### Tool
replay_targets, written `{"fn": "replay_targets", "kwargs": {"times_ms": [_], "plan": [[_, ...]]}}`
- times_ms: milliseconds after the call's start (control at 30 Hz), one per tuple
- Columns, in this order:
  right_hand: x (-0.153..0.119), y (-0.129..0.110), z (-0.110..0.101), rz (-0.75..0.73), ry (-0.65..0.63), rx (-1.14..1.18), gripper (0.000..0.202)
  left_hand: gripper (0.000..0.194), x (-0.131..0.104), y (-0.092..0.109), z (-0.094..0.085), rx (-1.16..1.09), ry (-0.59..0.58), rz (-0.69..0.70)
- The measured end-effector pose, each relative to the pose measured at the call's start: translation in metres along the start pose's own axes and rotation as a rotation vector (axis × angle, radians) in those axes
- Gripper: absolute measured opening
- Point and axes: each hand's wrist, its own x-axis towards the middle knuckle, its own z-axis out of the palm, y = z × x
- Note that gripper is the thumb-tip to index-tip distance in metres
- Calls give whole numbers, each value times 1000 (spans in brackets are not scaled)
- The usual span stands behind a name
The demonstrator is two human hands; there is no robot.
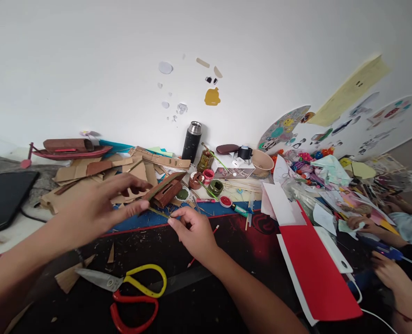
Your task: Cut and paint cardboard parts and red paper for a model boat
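Right hand [197,234] pinches one end of a thin strip [159,213], left hand [94,204] at the other, its grip hard to tell, strip right before the brown model boat [167,193]

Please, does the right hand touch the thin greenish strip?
Touching. The head view shows the right hand pinching one end of the thin greenish strip between thumb and forefinger.

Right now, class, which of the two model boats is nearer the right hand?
The model boat just beyond the right hand; the red-hulled boat sits farther left, by the wall.
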Motion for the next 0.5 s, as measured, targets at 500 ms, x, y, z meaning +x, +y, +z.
{"fn": "replay_targets", "kwargs": {"times_ms": [500], "plan": [[0, -38, -40, -217, -83, -743, 15, 31, -6, 40, 37, 370, 14, 559]]}}
